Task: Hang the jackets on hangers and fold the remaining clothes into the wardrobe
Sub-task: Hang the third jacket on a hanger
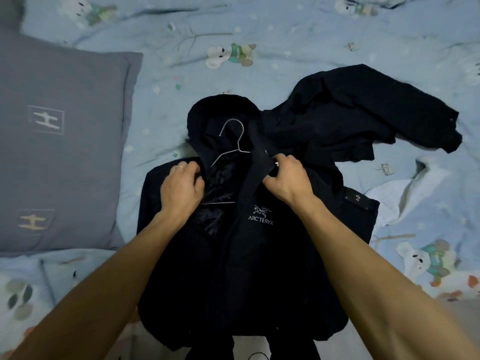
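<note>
Early going: the black jacket lies mid-bed, wire hanger inside its collar at 12 o'clock. Left hand and right hand each grasp a front edge; another dark garment waits at 2 o'clock.

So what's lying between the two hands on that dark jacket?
In the head view, between the left hand and right hand lie the wire hanger and the dark jacket's open collar.

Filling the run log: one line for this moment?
step: hanging jacket | hanger: inside collar | left hand, right hand: gripping front edges | on bed
</note>
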A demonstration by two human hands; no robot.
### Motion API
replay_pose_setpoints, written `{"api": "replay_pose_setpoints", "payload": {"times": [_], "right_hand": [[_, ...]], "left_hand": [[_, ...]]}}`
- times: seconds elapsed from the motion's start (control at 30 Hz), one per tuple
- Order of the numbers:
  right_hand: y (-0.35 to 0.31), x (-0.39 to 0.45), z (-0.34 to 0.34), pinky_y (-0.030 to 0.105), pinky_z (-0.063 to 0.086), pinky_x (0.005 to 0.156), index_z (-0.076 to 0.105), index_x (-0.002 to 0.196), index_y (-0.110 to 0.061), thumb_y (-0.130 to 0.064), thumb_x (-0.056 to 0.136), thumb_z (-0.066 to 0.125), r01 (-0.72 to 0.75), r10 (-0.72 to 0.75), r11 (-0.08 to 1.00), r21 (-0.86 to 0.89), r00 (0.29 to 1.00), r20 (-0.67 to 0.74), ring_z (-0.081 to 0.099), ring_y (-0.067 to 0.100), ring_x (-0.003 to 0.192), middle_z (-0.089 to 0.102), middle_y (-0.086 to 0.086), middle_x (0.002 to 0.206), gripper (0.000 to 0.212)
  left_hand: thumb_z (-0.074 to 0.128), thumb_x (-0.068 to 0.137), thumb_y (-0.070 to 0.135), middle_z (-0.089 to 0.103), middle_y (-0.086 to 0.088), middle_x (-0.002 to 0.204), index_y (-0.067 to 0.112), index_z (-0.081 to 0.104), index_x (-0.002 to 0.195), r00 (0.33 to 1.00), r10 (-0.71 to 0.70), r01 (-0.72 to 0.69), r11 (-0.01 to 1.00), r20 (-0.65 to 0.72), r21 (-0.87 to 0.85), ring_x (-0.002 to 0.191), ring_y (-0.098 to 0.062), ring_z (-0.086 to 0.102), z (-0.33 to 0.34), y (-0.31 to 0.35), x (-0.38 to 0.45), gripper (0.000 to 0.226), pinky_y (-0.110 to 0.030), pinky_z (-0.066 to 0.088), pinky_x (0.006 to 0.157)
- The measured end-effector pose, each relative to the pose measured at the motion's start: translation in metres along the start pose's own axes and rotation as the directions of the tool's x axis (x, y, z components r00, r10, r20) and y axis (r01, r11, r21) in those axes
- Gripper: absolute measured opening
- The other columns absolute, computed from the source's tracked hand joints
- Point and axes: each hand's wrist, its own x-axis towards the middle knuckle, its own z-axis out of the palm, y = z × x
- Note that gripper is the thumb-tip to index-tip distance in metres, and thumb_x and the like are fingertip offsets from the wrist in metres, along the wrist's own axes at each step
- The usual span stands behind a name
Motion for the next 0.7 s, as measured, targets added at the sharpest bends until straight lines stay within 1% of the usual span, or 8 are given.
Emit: {"api": "replay_pose_setpoints", "payload": {"times": [0.07, 0.2, 0.33, 0.43, 0.5, 0.57, 0.63, 0.7], "right_hand": [[-0.015, -0.011, -0.015, 0.043, 0.054, 0.084, 0.058, 0.111, -0.011, -0.043, 0.084, 0.061, -0.038, 0.039, 0.996, 0.078, 0.999, -0.020, 0.061, 0.025, 0.093, 0.063, 0.005, 0.103, 0.042], [-0.046, -0.031, -0.049, 0.037, 0.057, 0.068, 0.055, 0.093, -0.009, -0.034, 0.081, 0.061, -0.085, 0.077, 0.991, 0.104, 0.994, 0.076, 0.062, 0.023, 0.074, 0.063, 0.004, 0.086, 0.029], [-0.068, -0.061, -0.079, 0.027, 0.043, 0.051, 0.050, 0.066, -0.012, -0.033, 0.084, 0.061, 0.035, -0.064, 0.989, 0.146, 0.978, 0.197, 0.050, 0.018, 0.055, 0.056, 0.002, 0.065, 0.030], [-0.087, -0.100, -0.107, 0.019, 0.028, 0.042, 0.035, 0.062, -0.015, -0.034, 0.088, 0.059, 0.147, -0.191, 0.954, 0.261, 0.970, 0.151, 0.035, 0.012, 0.048, 0.038, -0.004, 0.053, 0.040], [-0.094, -0.118, -0.123, 0.021, 0.025, 0.045, 0.035, 0.064, -0.015, -0.033, 0.087, 0.057, 0.188, -0.241, 0.923, 0.336, 0.962, 0.124, 0.030, 0.011, 0.047, 0.032, -0.004, 0.053, 0.036], [-0.098, -0.130, -0.136, 0.026, 0.025, 0.050, 0.042, 0.065, -0.014, -0.030, 0.084, 0.054, 0.210, -0.265, 0.900, 0.383, 0.959, 0.097, 0.031, 0.012, 0.049, 0.034, -0.002, 0.056, 0.028], [-0.104, -0.143, -0.156, 0.026, 0.024, 0.051, 0.042, 0.066, -0.010, -0.023, 0.087, 0.053, 0.259, -0.294, 0.871, 0.418, 0.955, 0.022, 0.031, 0.012, 0.049, 0.034, 0.000, 0.057, 0.027], [-0.111, -0.152, -0.176, 0.026, 0.021, 0.048, 0.036, 0.065, -0.011, -0.015, 0.090, 0.051, 0.326, -0.324, 0.841, 0.431, 0.943, -0.080, 0.027, 0.011, 0.045, 0.030, -0.001, 0.054, 0.030]], "left_hand": [[0.058, 0.089, 0.015, 0.059, -0.009, 0.092, 0.007, 0.060, 0.096, 0.998, 0.018, -0.019, 1.000, -0.061, -0.021, 0.088, -0.028, 0.053, -0.022, 0.003, -0.005, 0.011, -0.034, 0.034, 0.062], [0.058, 0.087, 0.013, 0.059, -0.004, 0.091, 0.010, 0.063, 0.094, 0.991, 0.015, -0.027, 0.995, -0.135, -0.091, 0.086, -0.026, 0.055, -0.061, 0.011, -0.023, 0.009, -0.034, 0.041, 0.064], [0.054, 0.085, 0.008, 0.057, 0.003, 0.090, 0.013, 0.064, 0.092, 0.981, 0.003, -0.031, 0.989, -0.193, -0.142, 0.084, -0.020, 0.053, -0.093, 0.017, -0.047, 0.013, -0.031, 0.038, 0.064], [0.053, 0.083, 0.004, 0.057, 0.002, 0.089, 0.012, 0.063, 0.087, 0.961, -0.026, -0.026, 0.983, -0.275, -0.184, 0.083, -0.021, 0.051, -0.130, 0.028, -0.061, 0.014, -0.030, 0.034, 0.063], [0.052, 0.081, 0.002, 0.057, 0.002, 0.088, 0.011, 0.062, 0.085, 0.950, -0.043, -0.017, 0.982, -0.310, -0.190, 0.083, -0.020, 0.050, -0.151, 0.039, -0.064, 0.014, -0.029, 0.030, 0.062], [0.053, 0.081, 0.002, 0.058, 0.001, 0.089, 0.011, 0.064, 0.085, 0.942, -0.059, -0.001, 0.984, -0.329, -0.179, 0.082, -0.019, 0.050, -0.170, 0.049, -0.066, 0.015, -0.029, 0.028, 0.062], [0.054, 0.081, 0.005, 0.061, 0.000, 0.090, 0.013, 0.066, 0.086, 0.930, -0.060, -0.002, 0.986, -0.362, -0.167, 0.085, -0.024, 0.055, -0.196, 0.063, -0.069, 0.016, -0.030, 0.032, 0.063], [0.054, 0.083, 0.007, 0.067, -0.002, 0.094, 0.016, 0.070, 0.090, 0.919, -0.057, -0.013, 0.985, -0.389, -0.174, 0.090, -0.029, 0.059, -0.223, 0.079, -0.069, 0.019, -0.033, 0.040, 0.066]]}}
